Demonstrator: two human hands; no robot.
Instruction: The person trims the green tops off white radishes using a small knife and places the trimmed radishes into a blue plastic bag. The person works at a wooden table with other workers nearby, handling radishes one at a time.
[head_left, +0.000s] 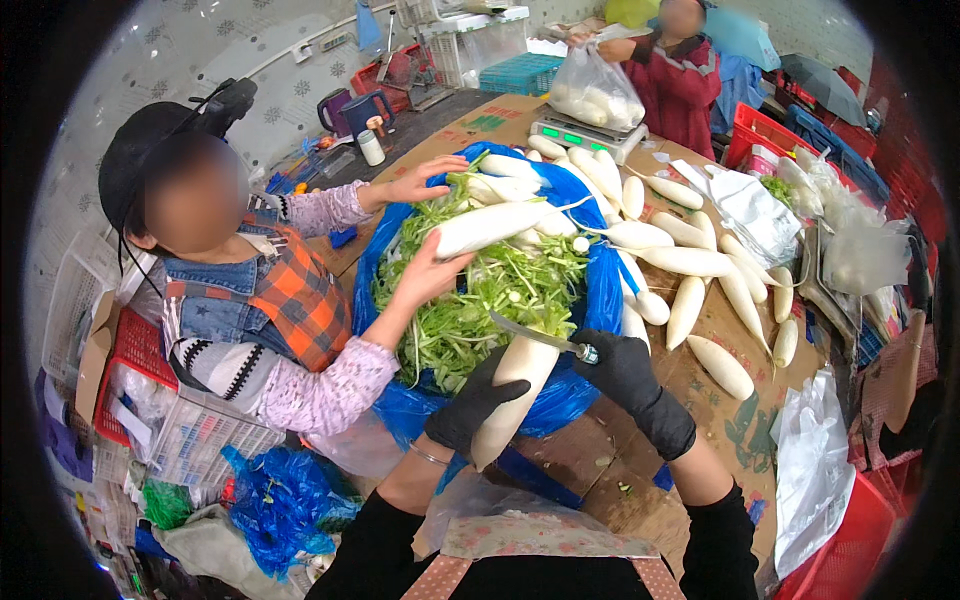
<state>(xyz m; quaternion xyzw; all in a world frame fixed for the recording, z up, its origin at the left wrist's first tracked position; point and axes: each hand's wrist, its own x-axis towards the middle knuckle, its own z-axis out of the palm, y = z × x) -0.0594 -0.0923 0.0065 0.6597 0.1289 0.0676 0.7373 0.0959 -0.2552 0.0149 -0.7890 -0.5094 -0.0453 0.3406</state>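
Observation:
A large white daikon radish (517, 382) is gripped in my left hand (474, 405), which wears a black glove. Its leafy end points away from me, over a tub lined with a blue plastic bag (604, 300). My right hand (634, 379), also gloved in black, holds a knife (536, 334) by its handle. The blade lies across the radish's top, where the green stalks begin. Cut radish greens (465, 330) fill much of the tub, with several whole radishes on its far side. A co-worker's hand (431, 277) holds another radish (491, 225) above the greens.
Many loose radishes (686, 259) lie on the cardboard-covered table (600, 480). Farther back, a person lifts a bag of radishes (596, 94) over a digital scale (589, 139). White plastic bags (814, 465) hang at the right edge. A co-worker (255, 292) stands close on my left.

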